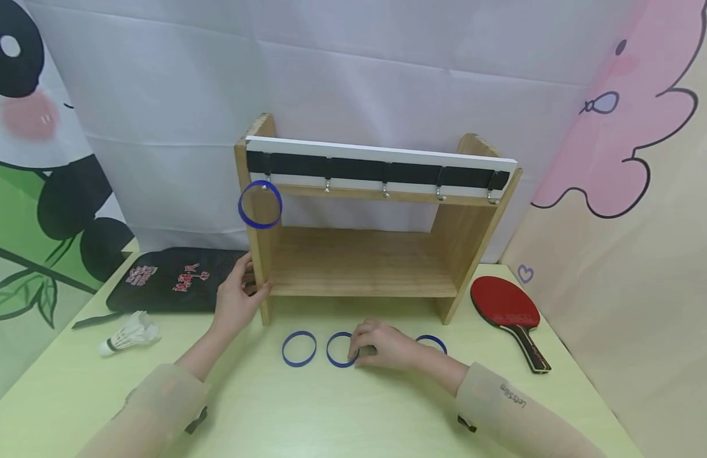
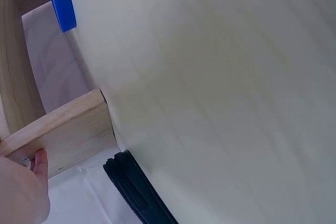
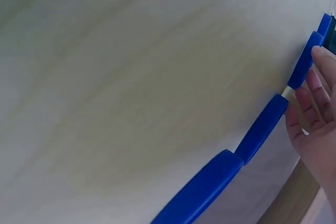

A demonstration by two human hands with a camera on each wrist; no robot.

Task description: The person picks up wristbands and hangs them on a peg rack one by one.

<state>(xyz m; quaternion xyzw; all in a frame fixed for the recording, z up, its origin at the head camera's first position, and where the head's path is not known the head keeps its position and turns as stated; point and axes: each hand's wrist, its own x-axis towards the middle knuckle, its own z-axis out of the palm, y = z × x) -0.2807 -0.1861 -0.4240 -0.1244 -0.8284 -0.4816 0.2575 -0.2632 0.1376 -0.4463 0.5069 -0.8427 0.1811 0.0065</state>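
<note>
My left hand (image 1: 238, 296) grips the left side panel of a small wooden shelf (image 1: 361, 264), thumb at its front edge. In the left wrist view, fingers (image 2: 40, 162) rest against the panel's outer face. On the table, my right hand (image 1: 384, 345) pinches the right rim of a blue ring (image 1: 330, 357) between thumb and fingers. Another blue ring (image 1: 298, 349) lies to its left, and one more blue ring (image 1: 432, 339) is partly covered by the right wrist. The right wrist view shows a further blue ring (image 3: 262, 129) below the fingers, hidden by the hand in the head view.
A blue ring (image 1: 260, 224) hangs on the leftmost of several metal hooks along a black-and-white rail (image 1: 382, 156) atop the shelf. At left are a black case (image 1: 158, 280) and a shuttlecock (image 1: 130, 334). A red table tennis bat (image 1: 504, 302) lies at right.
</note>
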